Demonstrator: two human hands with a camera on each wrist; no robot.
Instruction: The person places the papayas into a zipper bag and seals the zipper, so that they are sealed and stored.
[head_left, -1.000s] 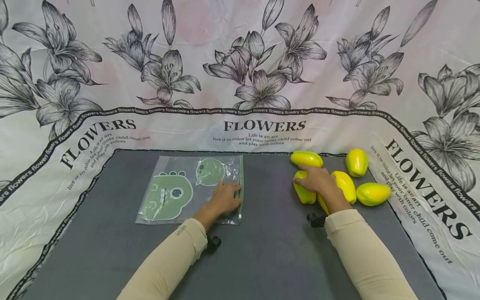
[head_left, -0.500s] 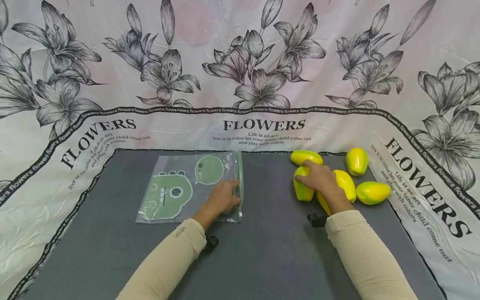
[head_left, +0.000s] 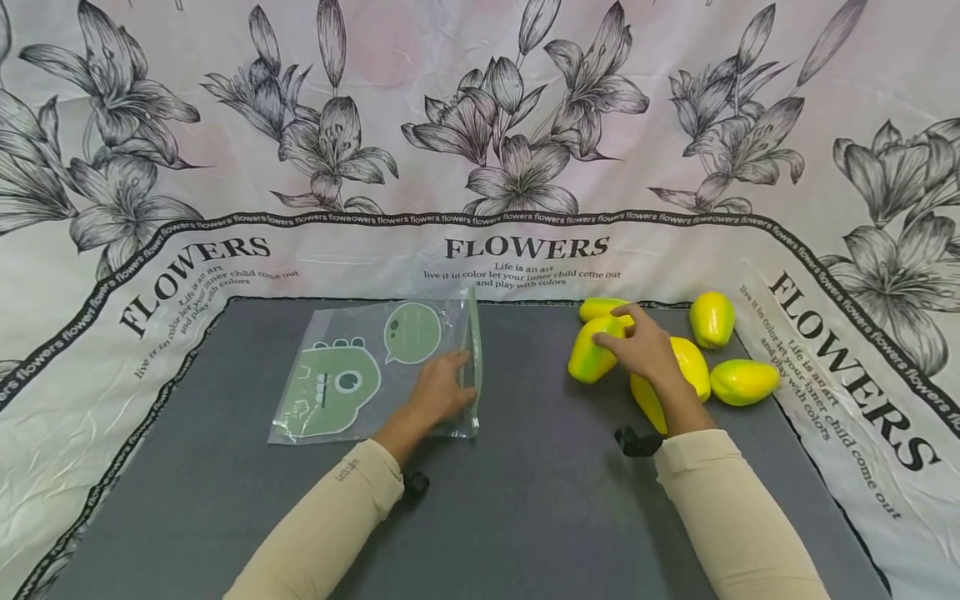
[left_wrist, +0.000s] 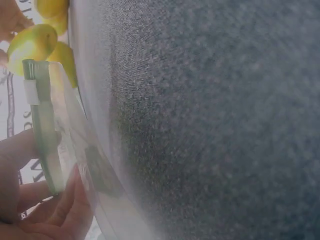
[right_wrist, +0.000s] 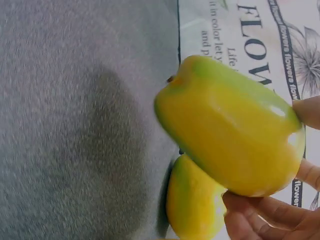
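Note:
A clear zip bag point(head_left: 408, 396) with green cartoon prints lies on the grey table, its green zip edge point(head_left: 476, 358) tilted up. My left hand point(head_left: 435, 390) pinches that edge; in the left wrist view, fingers point(left_wrist: 75, 205) show on either side of the green strip point(left_wrist: 45, 125), which has a white slider point(left_wrist: 31, 92). My right hand point(head_left: 647, 346) holds a yellow-green mango point(head_left: 588, 354) by its end, between thumb and fingers. In the right wrist view this mango point(right_wrist: 230, 125) is raised above the table, its shadow point(right_wrist: 112, 150) falling beside it.
Several more mangoes lie at the back right: one behind the held mango point(head_left: 596, 308), one under the right wrist point(head_left: 647, 402), others farther right point(head_left: 712, 319). A white flower-printed cloth point(head_left: 525, 275) rises behind the table point(head_left: 517, 517) and along its sides.
My right hand has lifted one mango and shifted it slightly left. My left hand has raised the bag's zip edge and drawn it a little left.

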